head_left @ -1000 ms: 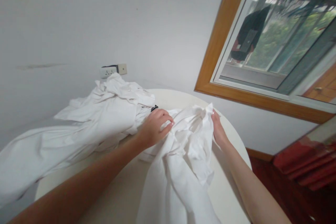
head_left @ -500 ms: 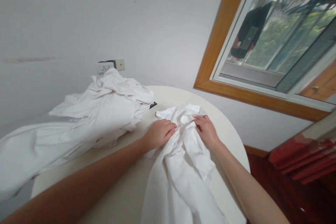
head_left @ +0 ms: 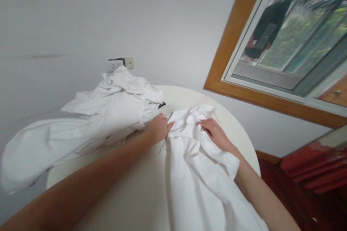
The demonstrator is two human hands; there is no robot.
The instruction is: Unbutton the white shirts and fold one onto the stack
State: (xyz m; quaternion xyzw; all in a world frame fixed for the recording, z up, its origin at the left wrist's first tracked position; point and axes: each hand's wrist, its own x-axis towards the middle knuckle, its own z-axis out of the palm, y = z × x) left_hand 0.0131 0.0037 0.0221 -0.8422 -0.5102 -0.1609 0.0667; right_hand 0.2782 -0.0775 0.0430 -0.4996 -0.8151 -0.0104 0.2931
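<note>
A white garment (head_left: 195,173) lies spread on the round cream table (head_left: 135,195), running from the table's middle toward me. My left hand (head_left: 157,129) pinches the garment's upper left edge, fingers closed on the cloth. My right hand (head_left: 214,133) rests on the crumpled top part of the same garment, fingers curled into the fabric. A pile of other white clothes (head_left: 103,115) lies just left of my left hand, against the wall.
A wall socket (head_left: 119,64) sits above the pile on the white wall. A wood-framed window (head_left: 271,54) is at the right, with a dark garment hanging outside. Red floor and fabric (head_left: 311,173) lie beyond the table's right edge.
The garment was bunched up and lifted between my hands; now it lies flatter on the table. My left hand slid to its left edge and my right hand stayed on its top.
</note>
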